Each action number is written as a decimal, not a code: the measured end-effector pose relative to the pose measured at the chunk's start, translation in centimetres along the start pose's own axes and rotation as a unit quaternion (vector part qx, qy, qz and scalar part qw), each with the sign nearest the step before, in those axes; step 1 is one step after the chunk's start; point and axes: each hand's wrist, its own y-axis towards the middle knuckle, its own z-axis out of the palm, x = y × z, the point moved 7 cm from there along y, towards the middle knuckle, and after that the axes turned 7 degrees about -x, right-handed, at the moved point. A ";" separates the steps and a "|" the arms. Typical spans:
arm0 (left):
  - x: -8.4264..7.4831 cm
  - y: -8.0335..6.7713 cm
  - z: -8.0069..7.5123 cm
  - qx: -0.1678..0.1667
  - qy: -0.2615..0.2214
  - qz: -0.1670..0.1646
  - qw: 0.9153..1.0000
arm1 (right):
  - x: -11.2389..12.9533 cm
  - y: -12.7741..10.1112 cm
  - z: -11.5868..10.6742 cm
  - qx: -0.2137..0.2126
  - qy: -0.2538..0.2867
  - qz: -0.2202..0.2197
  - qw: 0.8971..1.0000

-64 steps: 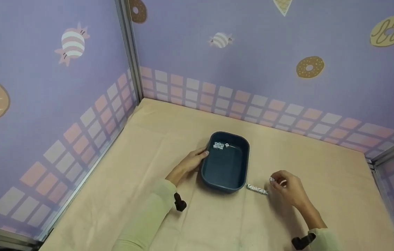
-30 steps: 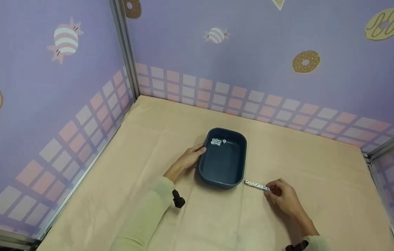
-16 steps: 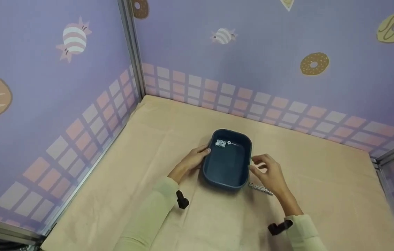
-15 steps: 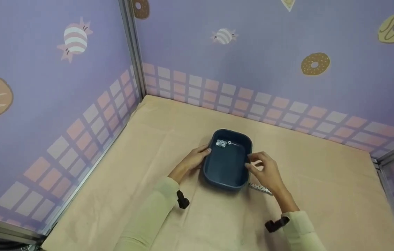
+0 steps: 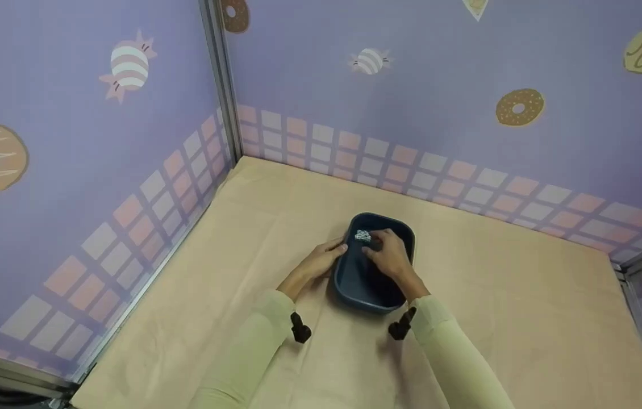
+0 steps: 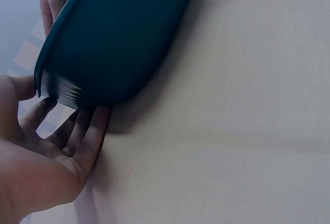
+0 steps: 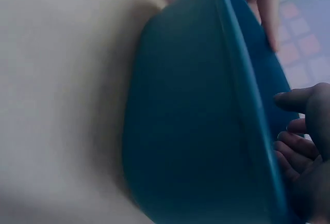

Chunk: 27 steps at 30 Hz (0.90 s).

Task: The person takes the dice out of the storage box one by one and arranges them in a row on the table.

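A dark blue rectangular tub (image 5: 375, 308) stands on the cloth-covered table. Inside its far left corner is a cluster of small white dice (image 5: 362, 236) with dark spots. My left hand (image 5: 321, 261) grips the tub's left side, thumb at the rim and fingers under the outer wall, plain in the left wrist view. My right hand (image 5: 390, 254) reaches down into the tub just right of the cluster. Its thumb and index finger are apart, and nothing shows between them. The hand covers the spot of a single loose die. A row of dice outside the tub is hidden by the right forearm.
Pale beige cloth (image 5: 525, 284) covers the table. Patterned purple wall panels (image 5: 440, 74) close off the back and sides, joined by a metal corner post (image 5: 221, 79). A black wrist mount (image 5: 300, 328) sits on the left cuff; another is on the right.
My right hand has left the right end of the dice row, crossed over the tub's right rim and gone down inside beside the cluster. The left hand keeps its grip on the tub.
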 end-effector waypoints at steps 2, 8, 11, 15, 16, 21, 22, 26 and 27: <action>0.1 0.0 0.0 -0.003 0.002 0.002 1.000 | -0.6 0.1 0.6 0.008 -0.007 0.018 1.000; 0.2 0.1 -0.2 -0.018 0.007 0.011 1.000 | -1.1 0.3 1.7 0.025 -0.055 0.021 0.998; 0.1 0.2 -0.2 -0.023 0.011 0.008 1.000 | -0.8 0.5 1.8 0.025 -0.079 0.013 0.996; 0.0 0.4 -0.1 -0.023 0.021 0.013 0.999 | -0.6 0.5 1.9 0.029 -0.111 0.009 0.993; 0.0 0.4 0.0 -0.021 0.021 0.014 0.999 | -0.5 0.4 1.9 0.031 -0.118 0.006 0.992; 0.1 0.4 0.1 -0.013 0.006 0.012 1.000 | 0.4 -0.1 1.7 0.050 -0.124 -0.023 0.991; 0.1 0.4 0.0 -0.013 0.000 0.008 1.000 | 0.8 -0.2 1.5 0.055 -0.115 -0.032 0.991; 0.2 0.2 -0.2 -0.021 -0.003 0.001 1.000 | 2.1 -1.0 -1.1 0.055 -0.064 -0.069 0.994; 0.2 0.2 -0.3 -0.022 -0.001 -0.001 1.000 | 2.2 -1.3 -2.1 0.050 -0.052 -0.075 0.995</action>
